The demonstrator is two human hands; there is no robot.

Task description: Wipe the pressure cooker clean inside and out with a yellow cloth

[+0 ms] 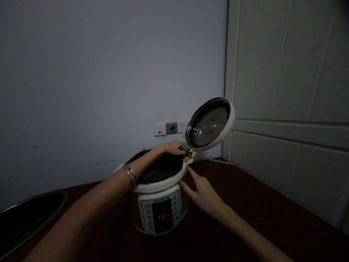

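Two arms in shot, and both are bare along every bit we can see. Here's the left forearm (89,207), long and slim, bare right down to the wrist. And there's the one thing worn: a silver-coloured bracelet (130,174), metal, catching what little light there is. It looks like two or three thin bands stacked close together, snug round the wrist, though the dimness blurs any finer pattern. Beyond it comes the left grip (170,147), a bare hand. Over to the right forearm (245,229), slender too and bare to the wrist. The right grip (203,193) is a bare hand with long, slim fingers (193,173), the nails too dim to make out.
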